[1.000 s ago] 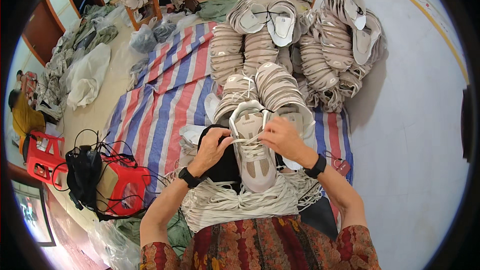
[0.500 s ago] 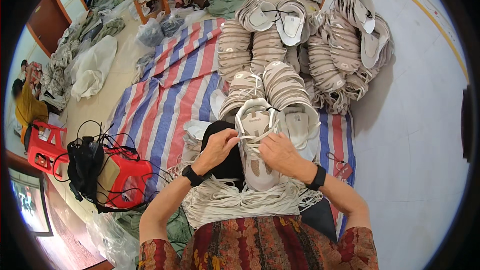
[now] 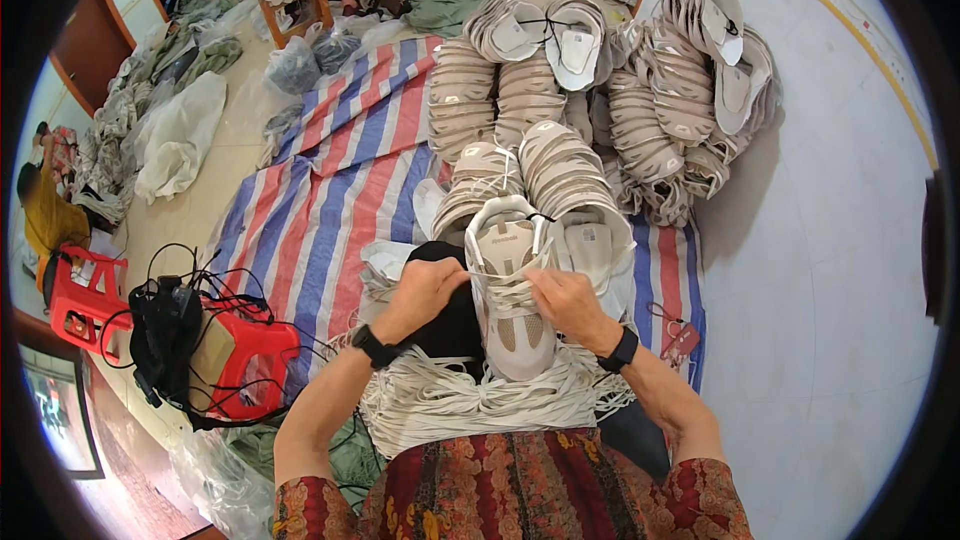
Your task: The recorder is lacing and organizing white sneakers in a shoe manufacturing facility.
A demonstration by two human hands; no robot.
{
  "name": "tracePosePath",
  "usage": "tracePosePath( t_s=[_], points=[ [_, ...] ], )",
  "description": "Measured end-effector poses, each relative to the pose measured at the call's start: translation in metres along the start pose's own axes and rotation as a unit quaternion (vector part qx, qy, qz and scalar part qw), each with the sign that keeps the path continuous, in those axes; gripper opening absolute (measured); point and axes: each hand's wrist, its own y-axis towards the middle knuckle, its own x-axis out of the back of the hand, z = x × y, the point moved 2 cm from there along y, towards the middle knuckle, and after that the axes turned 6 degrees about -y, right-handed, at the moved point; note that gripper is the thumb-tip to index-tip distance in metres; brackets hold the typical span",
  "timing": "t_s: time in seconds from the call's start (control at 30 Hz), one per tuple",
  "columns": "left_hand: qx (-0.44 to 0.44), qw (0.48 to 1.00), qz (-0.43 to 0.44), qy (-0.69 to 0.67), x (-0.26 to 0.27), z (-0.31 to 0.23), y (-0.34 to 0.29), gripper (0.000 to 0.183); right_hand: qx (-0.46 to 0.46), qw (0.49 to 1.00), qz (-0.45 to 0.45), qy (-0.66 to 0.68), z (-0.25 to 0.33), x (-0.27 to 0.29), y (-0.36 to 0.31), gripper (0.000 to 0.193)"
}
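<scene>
A beige and white shoe upper [image 3: 520, 340] lies in front of me with its toe toward me, and pale laces [image 3: 508, 290] criss-cross its front. My left hand [image 3: 432, 292] is closed in a pinch to the left of it, on a lace stretched across the eyelets. On the other side, my right hand [image 3: 568, 302] pinches lace at the upper's right edge. Under the toe spreads a thick bundle of off-white laces [image 3: 480, 402]. A black cloth-like thing [image 3: 450, 325] is partly hidden behind my left hand. Just beyond the upper lie nested shoe uppers [image 3: 565, 175].
More stacked uppers [image 3: 660, 90] stand at the back right on a striped tarp [image 3: 330, 180]. A red stool [image 3: 262, 355] at left carries a black bag [image 3: 165, 340] and tangled cables. Farther left, a person in yellow [image 3: 50, 215] sits near another red stool [image 3: 88, 295].
My hands have moved apart a little, drawing a lace across the upper. The left hand stays left of it; the right has shifted to the upper's right edge.
</scene>
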Motion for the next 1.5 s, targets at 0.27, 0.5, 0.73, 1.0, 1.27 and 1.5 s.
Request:
tracePosePath(
  t_s=[0.27, 0.5, 0.73, 1.0, 1.27, 1.5],
  points=[
    [0.008, 0.964, -0.064, 0.258, 0.04, 0.011, -0.037, 0.01, -0.263, 0.905, 0.026, 0.335, -0.019, -0.009, -0.021, 0.021],
    [-0.035, 0.994, -0.088, 0.052, 0.0, 0.007, -0.007, 0.02, 0.054, 0.996, -0.053, 0.043, -0.016, 0.01, 0.03, 0.017],
    [0.259, 0.945, 0.098, -0.171, -0.016, 0.008, 0.01, 0.029, 0.054, 0.986, 0.088, 0.13, -0.015, 0.009, 0.028, 0.008],
    [0.291, 0.93, 0.06, -0.216, 0.059, 0.023, -0.049, 0.024, -0.156, 0.874, 0.248, 0.387, -0.119, 0.052, 0.012, 0.014],
    [0.339, 0.923, -0.063, 0.171, 0.271, 0.001, -0.202, 0.012, -0.273, 0.95, 0.13, 0.077, -0.27, 0.227, -0.078, 0.015],
    [0.266, 0.851, -0.259, 0.372, 0.351, -0.006, -0.322, 0.012, -0.356, 0.907, -0.031, -0.222, -0.331, 0.299, -0.196, 0.018]
  ],
)
